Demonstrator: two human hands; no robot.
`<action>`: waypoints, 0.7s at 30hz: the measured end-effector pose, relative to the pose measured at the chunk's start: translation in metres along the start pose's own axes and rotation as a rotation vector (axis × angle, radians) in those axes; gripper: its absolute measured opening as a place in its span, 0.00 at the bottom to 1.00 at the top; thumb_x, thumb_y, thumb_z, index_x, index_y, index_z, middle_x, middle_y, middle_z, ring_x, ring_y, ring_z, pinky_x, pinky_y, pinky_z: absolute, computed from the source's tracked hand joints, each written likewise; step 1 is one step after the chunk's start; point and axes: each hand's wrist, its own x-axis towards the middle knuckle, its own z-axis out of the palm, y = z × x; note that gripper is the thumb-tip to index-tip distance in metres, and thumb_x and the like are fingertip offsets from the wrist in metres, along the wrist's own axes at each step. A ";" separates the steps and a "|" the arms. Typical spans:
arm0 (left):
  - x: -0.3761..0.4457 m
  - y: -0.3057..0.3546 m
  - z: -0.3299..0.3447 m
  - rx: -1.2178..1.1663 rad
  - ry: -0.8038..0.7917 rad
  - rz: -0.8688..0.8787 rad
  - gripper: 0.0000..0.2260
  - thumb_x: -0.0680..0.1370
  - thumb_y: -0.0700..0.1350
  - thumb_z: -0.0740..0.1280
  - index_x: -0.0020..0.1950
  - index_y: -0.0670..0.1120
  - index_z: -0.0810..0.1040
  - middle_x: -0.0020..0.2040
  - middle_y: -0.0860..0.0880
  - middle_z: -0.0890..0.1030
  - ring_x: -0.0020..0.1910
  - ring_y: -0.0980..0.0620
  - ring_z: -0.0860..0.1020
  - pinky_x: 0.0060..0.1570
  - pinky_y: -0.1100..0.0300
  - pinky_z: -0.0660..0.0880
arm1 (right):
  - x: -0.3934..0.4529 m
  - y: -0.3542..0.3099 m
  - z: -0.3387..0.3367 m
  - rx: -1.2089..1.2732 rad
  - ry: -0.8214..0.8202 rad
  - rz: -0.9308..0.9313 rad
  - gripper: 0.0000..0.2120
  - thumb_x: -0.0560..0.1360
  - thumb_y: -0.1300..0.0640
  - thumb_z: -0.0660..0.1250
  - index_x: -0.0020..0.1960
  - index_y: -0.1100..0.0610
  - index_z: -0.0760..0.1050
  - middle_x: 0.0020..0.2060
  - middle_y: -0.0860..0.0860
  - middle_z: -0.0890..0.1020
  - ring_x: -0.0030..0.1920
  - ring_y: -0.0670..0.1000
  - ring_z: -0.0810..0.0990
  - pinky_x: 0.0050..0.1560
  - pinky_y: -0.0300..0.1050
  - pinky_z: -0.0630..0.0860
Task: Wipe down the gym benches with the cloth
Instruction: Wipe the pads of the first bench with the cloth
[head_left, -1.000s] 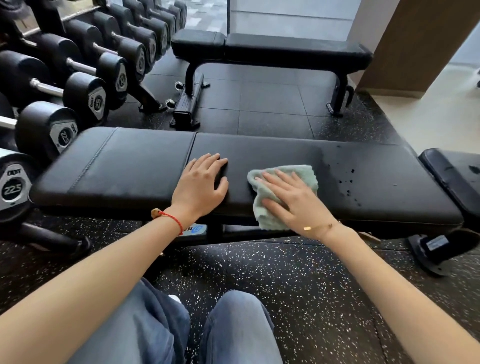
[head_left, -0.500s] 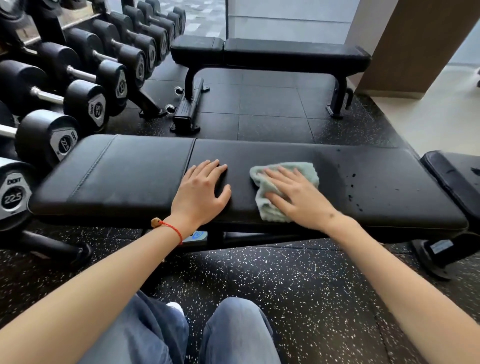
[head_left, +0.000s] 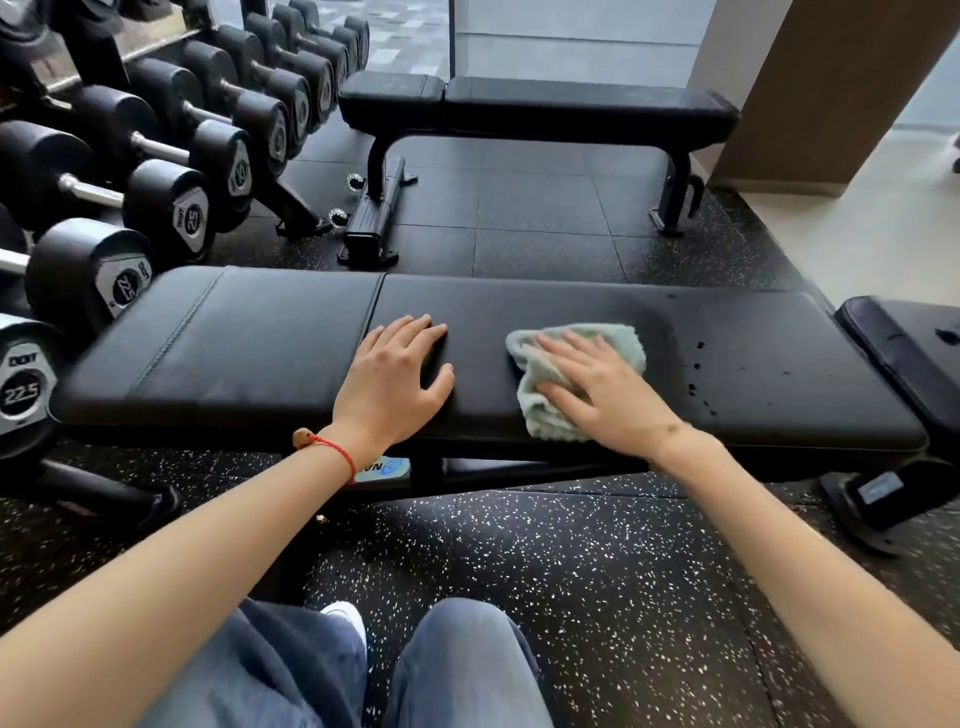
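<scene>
A black padded gym bench (head_left: 249, 343) lies across the view in front of me. My left hand (head_left: 395, 379) rests flat on its pad just right of the seam, fingers spread, holding nothing. My right hand (head_left: 608, 389) presses flat on a crumpled pale green cloth (head_left: 618, 338) near the middle of the pad. Dark droplets (head_left: 696, 374) speckle the pad to the right of the cloth. A second black bench (head_left: 571, 109) stands farther back, parallel to the first.
A rack of black dumbbells (head_left: 171, 208) lines the left side, close to the near bench's left end. Another black pad (head_left: 904, 343) sits at the right edge. A brown pillar (head_left: 831, 88) stands at back right. My knees (head_left: 457, 670) are below on speckled rubber flooring.
My right hand has slid the cloth slightly away from me and to the right across the pad. The left hand has stayed planted. The view has shifted a little.
</scene>
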 end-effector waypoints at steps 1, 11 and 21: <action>0.000 0.000 0.000 0.000 -0.006 -0.002 0.27 0.76 0.58 0.56 0.73 0.50 0.71 0.74 0.49 0.70 0.75 0.50 0.65 0.76 0.50 0.57 | -0.019 0.002 -0.004 0.015 -0.004 -0.016 0.28 0.77 0.37 0.50 0.75 0.44 0.58 0.74 0.41 0.60 0.75 0.43 0.52 0.76 0.46 0.43; 0.011 0.041 -0.003 -0.013 -0.007 -0.030 0.31 0.72 0.58 0.52 0.68 0.45 0.75 0.69 0.45 0.75 0.70 0.46 0.70 0.72 0.49 0.64 | 0.036 0.084 -0.023 -0.181 0.051 0.392 0.25 0.79 0.43 0.53 0.75 0.47 0.60 0.75 0.50 0.62 0.74 0.55 0.59 0.74 0.57 0.50; 0.028 0.127 0.033 -0.104 -0.139 0.133 0.30 0.75 0.54 0.52 0.76 0.46 0.65 0.77 0.45 0.64 0.77 0.46 0.59 0.76 0.46 0.51 | -0.081 0.082 -0.045 -0.050 0.208 0.473 0.24 0.80 0.48 0.59 0.73 0.54 0.65 0.72 0.51 0.68 0.74 0.52 0.61 0.76 0.49 0.50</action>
